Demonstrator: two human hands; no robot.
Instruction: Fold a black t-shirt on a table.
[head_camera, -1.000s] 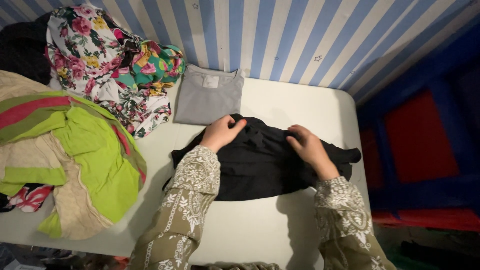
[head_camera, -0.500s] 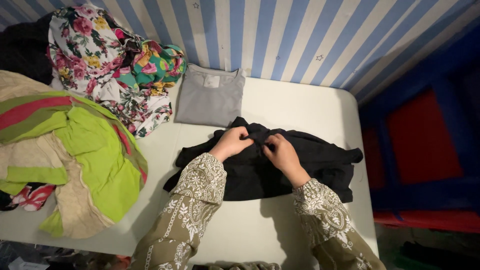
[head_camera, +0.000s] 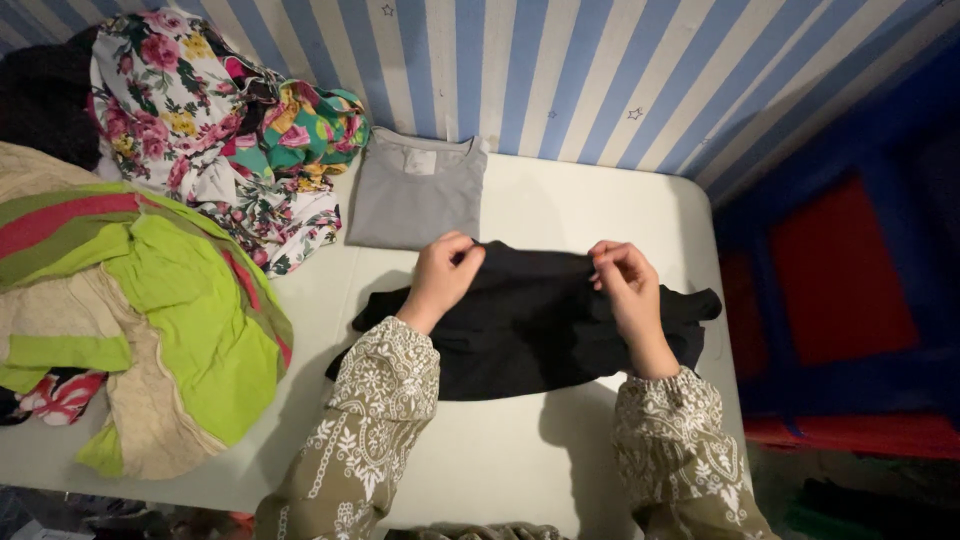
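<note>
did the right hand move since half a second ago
Yes. The right hand has moved right and slightly up the black garment, away from the left hand, judged against the folded grey shirt, which has stayed put.

black garment (head_camera: 530, 320), grey shirt (head_camera: 415, 200), blue-and-white striped wall (head_camera: 560, 70)
</note>
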